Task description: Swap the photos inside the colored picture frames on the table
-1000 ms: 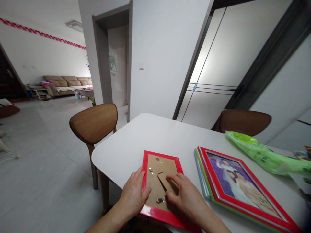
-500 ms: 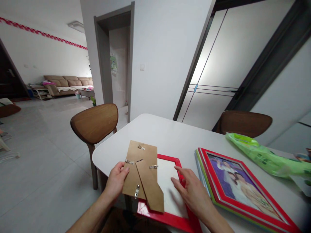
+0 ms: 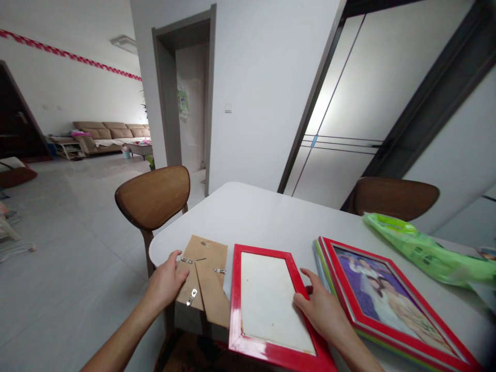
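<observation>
A red picture frame (image 3: 267, 347) lies face down on the white table (image 3: 271, 217) with a white sheet showing inside it. My right hand (image 3: 323, 312) rests on its right edge, fingers against the rim. To the left of the frame lies its brown cardboard backing board (image 3: 205, 276) with small metal clips and a folding stand. My left hand (image 3: 166, 281) holds the board by its left edge at the table's corner.
A stack of framed photos (image 3: 382, 299), red frame on top, lies to the right. A green plastic packet (image 3: 422, 250) lies behind it. Two brown wooden chairs (image 3: 153, 196) (image 3: 391, 194) stand at the table's left and far side. Open floor stretches left.
The backing board came out of the red frame: my left hand lifted it, carried it left and laid it beside the frame. My right hand shifted to the frame's right edge.
</observation>
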The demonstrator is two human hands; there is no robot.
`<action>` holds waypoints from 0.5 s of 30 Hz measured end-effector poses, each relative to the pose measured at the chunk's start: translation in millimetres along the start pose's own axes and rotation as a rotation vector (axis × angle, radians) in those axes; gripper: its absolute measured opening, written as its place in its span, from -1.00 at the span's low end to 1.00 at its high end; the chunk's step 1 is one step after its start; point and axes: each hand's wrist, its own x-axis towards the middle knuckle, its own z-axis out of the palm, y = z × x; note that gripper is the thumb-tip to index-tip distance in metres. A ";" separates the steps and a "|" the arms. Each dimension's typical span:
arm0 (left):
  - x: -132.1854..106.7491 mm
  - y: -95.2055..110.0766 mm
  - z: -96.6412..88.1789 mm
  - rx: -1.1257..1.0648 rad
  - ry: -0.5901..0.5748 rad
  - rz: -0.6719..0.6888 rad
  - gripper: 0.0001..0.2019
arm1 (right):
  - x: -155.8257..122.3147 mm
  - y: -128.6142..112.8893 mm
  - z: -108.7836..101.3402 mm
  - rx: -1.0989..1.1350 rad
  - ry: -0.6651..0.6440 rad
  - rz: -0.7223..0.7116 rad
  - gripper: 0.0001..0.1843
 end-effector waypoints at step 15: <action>-83.2 114.9 91.2 0.047 -0.337 0.781 -0.46 | -24.9 -34.9 -17.3 0.956 -0.216 0.147 -0.06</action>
